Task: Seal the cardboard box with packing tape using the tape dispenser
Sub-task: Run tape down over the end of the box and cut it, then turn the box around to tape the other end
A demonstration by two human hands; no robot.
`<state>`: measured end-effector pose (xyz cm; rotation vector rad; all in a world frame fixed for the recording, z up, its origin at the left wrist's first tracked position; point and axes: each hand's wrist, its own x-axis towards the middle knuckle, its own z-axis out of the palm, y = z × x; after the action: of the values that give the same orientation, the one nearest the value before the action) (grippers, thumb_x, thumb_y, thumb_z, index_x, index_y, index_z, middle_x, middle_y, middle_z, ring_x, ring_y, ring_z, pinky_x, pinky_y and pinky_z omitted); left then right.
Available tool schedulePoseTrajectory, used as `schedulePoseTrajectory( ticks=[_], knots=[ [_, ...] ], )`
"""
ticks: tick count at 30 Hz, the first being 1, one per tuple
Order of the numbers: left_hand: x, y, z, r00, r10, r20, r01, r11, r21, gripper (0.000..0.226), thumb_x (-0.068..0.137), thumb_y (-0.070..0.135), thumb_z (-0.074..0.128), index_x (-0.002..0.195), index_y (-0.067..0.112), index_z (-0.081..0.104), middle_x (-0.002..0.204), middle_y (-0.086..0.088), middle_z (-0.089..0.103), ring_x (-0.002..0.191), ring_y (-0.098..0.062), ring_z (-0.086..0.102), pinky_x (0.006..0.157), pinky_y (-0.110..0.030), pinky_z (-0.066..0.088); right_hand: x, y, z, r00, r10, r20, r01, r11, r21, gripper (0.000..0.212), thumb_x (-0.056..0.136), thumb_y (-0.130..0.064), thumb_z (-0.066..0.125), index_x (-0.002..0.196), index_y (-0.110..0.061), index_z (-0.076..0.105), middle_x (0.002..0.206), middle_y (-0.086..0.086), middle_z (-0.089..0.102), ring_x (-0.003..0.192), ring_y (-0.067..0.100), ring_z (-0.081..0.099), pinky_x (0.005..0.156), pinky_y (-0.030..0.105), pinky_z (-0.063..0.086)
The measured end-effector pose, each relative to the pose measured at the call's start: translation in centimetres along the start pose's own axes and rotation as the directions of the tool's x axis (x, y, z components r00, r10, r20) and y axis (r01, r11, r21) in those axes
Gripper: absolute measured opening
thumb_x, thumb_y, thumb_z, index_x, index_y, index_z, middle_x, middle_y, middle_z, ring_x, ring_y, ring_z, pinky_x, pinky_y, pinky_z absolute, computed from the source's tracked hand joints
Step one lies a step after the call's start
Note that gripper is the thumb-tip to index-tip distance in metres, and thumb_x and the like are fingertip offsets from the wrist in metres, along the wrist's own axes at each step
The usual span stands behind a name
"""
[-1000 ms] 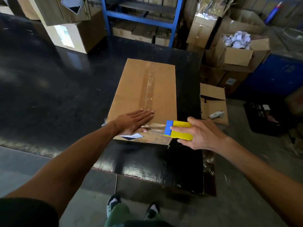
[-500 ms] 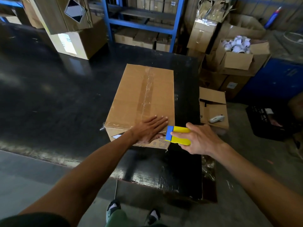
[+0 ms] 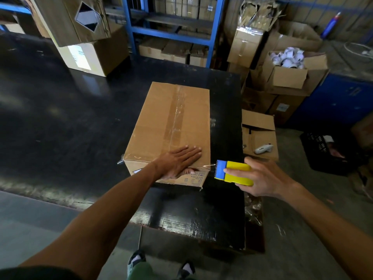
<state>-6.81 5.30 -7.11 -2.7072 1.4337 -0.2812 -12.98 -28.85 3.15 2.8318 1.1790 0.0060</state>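
Note:
A closed brown cardboard box [image 3: 161, 122] lies on the black table [image 3: 60, 122], with clear tape running along its top seam. My left hand [image 3: 177, 161] lies flat, fingers spread, on the box's near right corner. My right hand [image 3: 260, 178] grips a yellow tape dispenser with a blue blade end [image 3: 234, 172], held just right of the box's near corner. A thin clear strip of tape stretches from the box's near edge to the blade.
More cardboard boxes [image 3: 88, 57] stand at the table's back left. Blue shelving [image 3: 171, 35] rises behind. On the floor to the right are an open box of white rolls [image 3: 288, 65], a lower box with a white tool [image 3: 260, 138], and a black crate [image 3: 327, 152].
My right hand has carried the dispenser rightward past the box's near right corner, drawing tape out. My left hand slid right along the near edge.

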Motion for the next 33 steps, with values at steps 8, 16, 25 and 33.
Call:
schedulePoseTrajectory(
  ticks=[8, 16, 25, 33],
  knots=[
    [0.1, 0.2, 0.0, 1.0, 0.011, -0.011, -0.011, 1.0, -0.002, 0.068, 0.106, 0.049, 0.028, 0.155, 0.002, 0.028, 0.161, -0.017, 0.029, 0.15, -0.029, 0.026, 0.123, -0.043, 0.023, 1.4, -2.0, 3.1, 0.997, 0.043, -0.061, -0.045, 0.998, -0.033, 0.066, 0.07, -0.041, 0.079, 0.133, -0.034, 0.057, 0.097, 0.016, 0.058, 0.068, 0.026, 0.06, 0.045, 0.032, 0.05],
    [1.0, 1.4, 0.4, 0.995, -0.029, -0.1, 0.034, 0.998, 0.045, 0.07, 0.101, 0.052, 0.032, 0.146, 0.0, 0.045, 0.147, -0.023, 0.05, 0.136, -0.038, 0.048, 0.115, -0.05, 0.036, 2.5, -8.2, 6.2, 0.956, 0.293, 0.027, -0.292, 0.956, -0.037, 0.067, 0.05, -0.033, 0.089, 0.114, -0.024, 0.071, 0.085, 0.018, 0.058, 0.055, 0.033, 0.059, 0.042, 0.034, 0.048],
    [7.0, 7.4, -2.0, 0.661, -0.716, 0.222, 0.745, 0.661, -0.088, 0.108, 0.082, 0.074, 0.022, 0.157, 0.0, -0.002, 0.161, -0.033, -0.009, 0.149, -0.047, -0.015, 0.118, -0.064, -0.008, 1.8, -3.7, 3.4, 0.818, 0.575, 0.017, -0.574, 0.815, 0.083, 0.058, 0.07, -0.044, 0.075, 0.126, -0.04, 0.063, 0.088, 0.009, 0.053, 0.069, 0.032, 0.063, 0.057, 0.037, 0.05],
    [5.4, 4.7, -3.8, 0.573, -0.667, 0.476, 0.79, 0.604, -0.105, 0.121, 0.079, 0.08, 0.035, 0.155, -0.002, -0.012, 0.16, -0.029, -0.022, 0.148, -0.044, -0.024, 0.117, -0.066, -0.008, 4.5, -3.7, 1.8, 0.689, 0.724, -0.036, -0.618, 0.613, 0.493, 0.055, 0.078, -0.061, 0.063, 0.131, -0.051, 0.053, 0.082, 0.002, 0.057, 0.079, 0.025, 0.061, 0.067, 0.037, 0.051]
  ],
)
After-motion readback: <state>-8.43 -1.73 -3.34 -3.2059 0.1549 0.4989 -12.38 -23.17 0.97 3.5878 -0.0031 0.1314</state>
